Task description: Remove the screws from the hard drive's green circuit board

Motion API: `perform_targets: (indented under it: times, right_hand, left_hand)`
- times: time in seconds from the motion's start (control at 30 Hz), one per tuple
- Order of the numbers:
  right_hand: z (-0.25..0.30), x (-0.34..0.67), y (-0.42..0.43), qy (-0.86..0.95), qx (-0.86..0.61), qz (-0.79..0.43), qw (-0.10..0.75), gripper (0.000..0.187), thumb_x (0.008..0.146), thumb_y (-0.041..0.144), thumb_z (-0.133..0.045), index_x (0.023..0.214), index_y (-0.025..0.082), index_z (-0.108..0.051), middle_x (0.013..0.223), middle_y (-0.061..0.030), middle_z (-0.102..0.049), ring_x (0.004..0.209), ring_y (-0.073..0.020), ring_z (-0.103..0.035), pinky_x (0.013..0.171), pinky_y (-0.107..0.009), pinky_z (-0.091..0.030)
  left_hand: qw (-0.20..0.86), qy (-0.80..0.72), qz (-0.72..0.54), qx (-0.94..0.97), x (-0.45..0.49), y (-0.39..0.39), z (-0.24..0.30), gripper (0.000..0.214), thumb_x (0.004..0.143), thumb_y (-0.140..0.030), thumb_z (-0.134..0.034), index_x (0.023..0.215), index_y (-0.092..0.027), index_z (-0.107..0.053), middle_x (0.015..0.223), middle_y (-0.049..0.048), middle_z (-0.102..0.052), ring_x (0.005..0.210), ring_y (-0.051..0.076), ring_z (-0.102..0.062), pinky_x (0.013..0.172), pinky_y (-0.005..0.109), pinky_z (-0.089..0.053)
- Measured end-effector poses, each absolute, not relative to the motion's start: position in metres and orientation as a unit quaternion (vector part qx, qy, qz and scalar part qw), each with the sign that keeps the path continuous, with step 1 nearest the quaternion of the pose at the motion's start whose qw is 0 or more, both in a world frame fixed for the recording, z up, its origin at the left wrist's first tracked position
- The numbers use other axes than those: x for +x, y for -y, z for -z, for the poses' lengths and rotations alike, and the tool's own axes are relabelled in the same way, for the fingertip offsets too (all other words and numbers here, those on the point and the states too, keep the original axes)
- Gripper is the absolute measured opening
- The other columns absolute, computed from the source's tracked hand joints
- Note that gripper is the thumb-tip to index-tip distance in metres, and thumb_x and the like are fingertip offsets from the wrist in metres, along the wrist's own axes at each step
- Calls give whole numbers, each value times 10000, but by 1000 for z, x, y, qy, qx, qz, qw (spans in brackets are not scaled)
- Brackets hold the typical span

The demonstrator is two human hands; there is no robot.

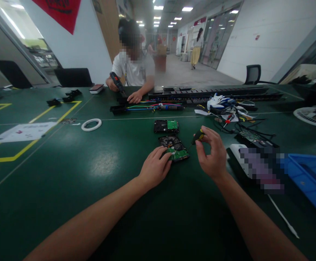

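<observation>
A hard drive [173, 143] lies on the green table before me, its dark metal underside and green circuit board [180, 154] facing up. My left hand [156, 167] grips the drive's near left side, with bent fingers over the edge of the board. In my right hand [211, 152] is a small screwdriver [198, 136] with a black and yellow handle, pinched between thumb and fingers. Its thin shaft slants down to the drive's right edge; whether the tip touches is too small to tell. Just beyond lies a second hard drive [163, 126], also board side up.
To the right are a white and black device [241, 159], a blue tray [310, 174], cables and blue-white gloves [219, 101]. A white tape ring [91, 125] and paper [24, 132] lie left. Across the table, a person [134, 69] holds a power drill [117, 81] near long black strips.
</observation>
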State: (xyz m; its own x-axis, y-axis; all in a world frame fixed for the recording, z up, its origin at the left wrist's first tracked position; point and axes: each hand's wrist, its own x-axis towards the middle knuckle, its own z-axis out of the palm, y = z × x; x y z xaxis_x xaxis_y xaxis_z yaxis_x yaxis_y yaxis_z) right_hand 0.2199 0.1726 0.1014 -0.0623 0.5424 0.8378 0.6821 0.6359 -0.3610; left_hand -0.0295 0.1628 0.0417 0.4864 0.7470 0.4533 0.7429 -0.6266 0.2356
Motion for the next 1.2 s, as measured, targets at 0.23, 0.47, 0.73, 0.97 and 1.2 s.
perform_targets:
  times: [0.23,0.47,0.73,0.97,1.2]
  right_hand:
    - [-101,220,-173,712,-427,80,551,583,911,187,-737,1445,332,-554,1323,-88,-628,1091,-260,-698,779,-426,-697]
    - [-96,221,-176,705,-423,37,569,589,935,175,-697,1473,322,-505,1422,-107,-590,1099,-258,-711,851,-466,-697]
    - [-101,219,-173,717,-423,87,547,576,928,167,-701,1463,307,-540,1380,-101,-635,1159,-272,-696,836,-440,-690]
    - [-100,220,-173,707,-429,51,560,579,923,178,-709,1457,324,-539,1397,-95,-622,1147,-269,-707,848,-444,-704]
    - [-97,221,-173,706,-426,37,564,575,922,169,-688,1453,316,-525,1428,-99,-608,1155,-271,-710,917,-489,-698]
  left_hand:
    - [6,-427,-279,860,-29,-164,-40,339,1051,-305,-576,1376,-217,-624,1458,141,-609,1431,333,-533,1159,570,-519]
    - [6,-425,-275,862,-30,-163,-41,336,1071,-314,-536,1382,-211,-612,1468,142,-596,1437,334,-520,1163,577,-516]
    - [6,-431,-269,861,-30,-163,-40,344,1074,-330,-533,1393,-225,-603,1484,134,-583,1446,334,-514,1162,580,-518]
    - [10,-428,-269,863,-30,-163,-41,345,1069,-322,-540,1392,-218,-605,1481,139,-589,1448,334,-514,1160,584,-518]
    - [13,-428,-274,861,-30,-164,-39,346,1070,-327,-543,1398,-236,-603,1490,125,-587,1450,329,-514,1155,590,-521]
